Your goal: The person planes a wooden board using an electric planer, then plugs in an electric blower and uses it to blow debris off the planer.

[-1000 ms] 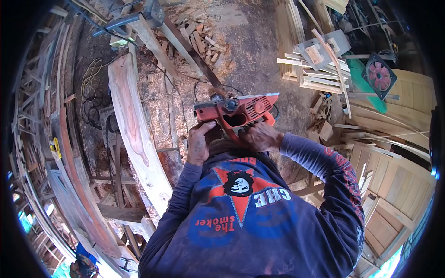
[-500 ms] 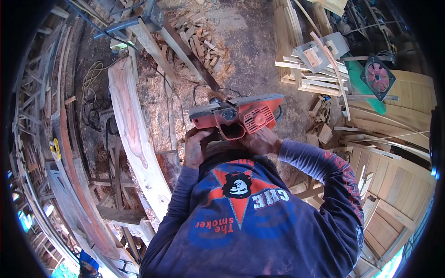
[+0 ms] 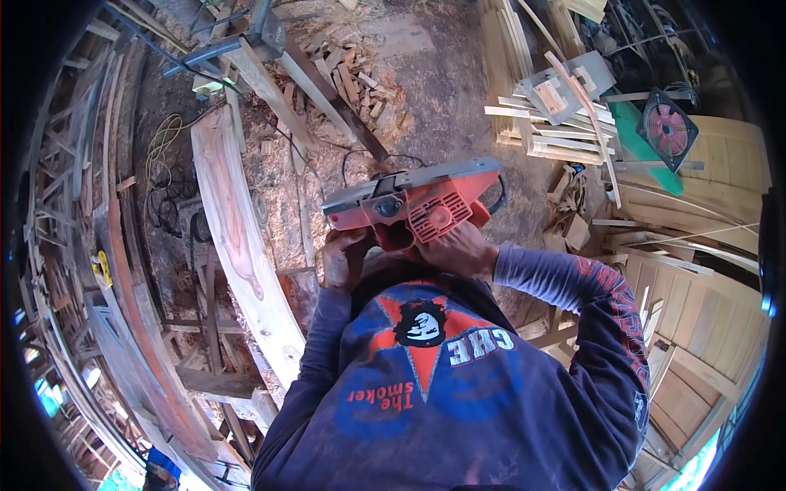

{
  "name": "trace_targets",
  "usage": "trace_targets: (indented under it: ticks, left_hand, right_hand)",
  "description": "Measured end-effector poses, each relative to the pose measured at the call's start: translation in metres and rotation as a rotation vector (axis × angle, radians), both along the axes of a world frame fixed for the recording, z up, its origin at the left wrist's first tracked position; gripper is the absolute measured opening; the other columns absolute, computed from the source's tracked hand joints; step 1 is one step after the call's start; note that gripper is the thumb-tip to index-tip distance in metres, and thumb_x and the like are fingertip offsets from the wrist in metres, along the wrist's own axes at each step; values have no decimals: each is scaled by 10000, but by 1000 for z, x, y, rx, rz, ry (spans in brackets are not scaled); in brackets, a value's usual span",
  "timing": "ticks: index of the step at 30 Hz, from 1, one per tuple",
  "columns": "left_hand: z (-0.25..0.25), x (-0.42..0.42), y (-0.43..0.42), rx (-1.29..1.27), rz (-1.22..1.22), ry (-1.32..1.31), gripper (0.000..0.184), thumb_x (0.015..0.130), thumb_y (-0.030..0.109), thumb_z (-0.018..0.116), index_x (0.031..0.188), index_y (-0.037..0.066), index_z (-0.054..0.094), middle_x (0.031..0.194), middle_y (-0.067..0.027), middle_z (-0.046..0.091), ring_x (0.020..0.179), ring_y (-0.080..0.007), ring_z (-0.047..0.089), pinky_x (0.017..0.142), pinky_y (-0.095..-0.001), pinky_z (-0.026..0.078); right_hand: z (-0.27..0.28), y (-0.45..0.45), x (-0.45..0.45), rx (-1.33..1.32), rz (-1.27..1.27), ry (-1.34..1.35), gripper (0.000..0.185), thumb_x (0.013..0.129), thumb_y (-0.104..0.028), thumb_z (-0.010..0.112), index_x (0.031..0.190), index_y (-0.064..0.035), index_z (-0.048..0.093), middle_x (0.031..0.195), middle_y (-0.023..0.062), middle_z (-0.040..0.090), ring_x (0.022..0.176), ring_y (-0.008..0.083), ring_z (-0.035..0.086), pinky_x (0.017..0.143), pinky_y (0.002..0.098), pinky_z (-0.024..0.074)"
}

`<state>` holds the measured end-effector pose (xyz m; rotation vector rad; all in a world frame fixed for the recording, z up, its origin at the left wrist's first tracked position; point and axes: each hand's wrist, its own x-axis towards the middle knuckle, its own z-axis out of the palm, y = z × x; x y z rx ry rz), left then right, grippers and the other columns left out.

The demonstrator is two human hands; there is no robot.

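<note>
Close in front of my chest is a red electric hand planer (image 3: pixel 446 214), turned with its long grey sole plate facing away from me. The belt cover with its slots and a dark round knob show on the near side. My left hand (image 3: pixel 345 255) is closed on the planer's left end, with its fingertips partly in shadow. My right hand (image 3: pixel 463 250) grips it from beneath near the slotted cover; the fingers are mostly hidden behind the body. A dark cord loops off the planer's right end.
A long plank (image 3: pixel 237 237) with reddish grain lies to the left. Offcuts (image 3: pixel 354 80) and shavings cover the ground ahead. Stacked strips (image 3: pixel 565 135), a fan (image 3: pixel 667 131) and panelled wooden doors (image 3: pixel 704 327) stand on the right. A metal-framed stand (image 3: pixel 266 37) is at the upper left.
The planer has shifted slightly left and tilted, its left end lower and its right end a little higher. Both hands have stayed on it.
</note>
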<state>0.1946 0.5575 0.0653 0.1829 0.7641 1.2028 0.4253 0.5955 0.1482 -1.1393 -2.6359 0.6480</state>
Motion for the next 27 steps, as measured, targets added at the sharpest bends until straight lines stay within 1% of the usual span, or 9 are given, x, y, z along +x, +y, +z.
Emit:
trace_targets:
  ticks: [3, 4, 5, 6, 7, 9, 12, 23, 27]
  left_hand:
    - [-3, 0, 0, 3, -14, 13, 400, 850, 125, 642, 1227, -5, 615, 1188, -135, 678, 1090, -283, 659, 952, -463, 528]
    - [-5, 0, 1, -7, -30, -7, 409, 853, 133, 629, 1238, -4, 611, 1226, -132, 663, 1143, -278, 630, 1002, -454, 489]
    - [-7, 0, 0, -19, -44, -27, 419, 856, 142, 617, 1249, -4, 607, 1263, -128, 649, 1196, -272, 602, 1051, -445, 451]
    - [-12, 1, -1, -19, -40, -26, 419, 856, 142, 617, 1249, -4, 607, 1263, -128, 649, 1196, -272, 602, 1051, -445, 451]
    - [-19, 2, -2, -39, -39, -71, 411, 864, 159, 624, 1243, 1, 614, 1262, -127, 652, 1185, -275, 609, 1041, -451, 455]
    - [-27, 1, -4, -56, -38, -115, 402, 872, 177, 631, 1236, 7, 621, 1260, -126, 655, 1173, -278, 616, 1032, -457, 459]
    - [-31, -1, -4, -131, -57, -139, 432, 871, 166, 627, 1276, 19, 590, 1249, -124, 656, 1172, -287, 622, 1033, -473, 468]
    - [-53, -4, -11, -156, -44, -196, 410, 884, 192, 639, 1273, 65, 605, 1207, -78, 679, 1075, -247, 655, 929, -425, 507]
    - [-37, -4, -8, -137, -31, -172, 401, 885, 193, 644, 1261, 60, 611, 1190, -79, 686, 1075, -242, 655, 907, -412, 517]
  right_hand:
    - [-12, -2, 3, 70, 46, -107, 238, 894, -169, 544, 1071, -15, 586, 899, 138, 672, 834, 303, 686, 695, 421, 544]
    - [-13, -1, 4, 70, 47, -108, 238, 894, -169, 544, 1071, -15, 586, 899, 138, 672, 834, 303, 686, 695, 421, 544]
    - [-14, 0, 6, 79, 113, -213, 212, 894, -179, 550, 1030, -23, 598, 827, 114, 675, 766, 299, 687, 659, 416, 540]
    - [-12, 1, 6, 89, 181, -318, 192, 894, -188, 556, 989, -31, 610, 755, 91, 678, 698, 294, 688, 622, 412, 537]
    - [-10, 3, 5, 89, 183, -317, 192, 894, -188, 556, 989, -31, 610, 755, 91, 678, 698, 294, 688, 622, 412, 537]
    - [-3, 6, 1, 45, 217, -360, 186, 880, -209, 570, 893, -42, 651, 694, 74, 678, 663, 285, 694, 597, 409, 535]
    - [11, 13, -5, -41, 253, -432, 195, 856, -217, 585, 826, -48, 678, 707, 92, 689, 697, 285, 708, 606, 403, 539]
    - [9, 19, -10, -90, 336, -475, 171, 816, -203, 614, 782, -52, 688, 719, 104, 689, 718, 287, 710, 617, 407, 542]
    - [11, 22, -10, -79, 332, -424, 170, 812, -199, 613, 783, -46, 681, 710, 105, 683, 705, 285, 705, 608, 416, 534]
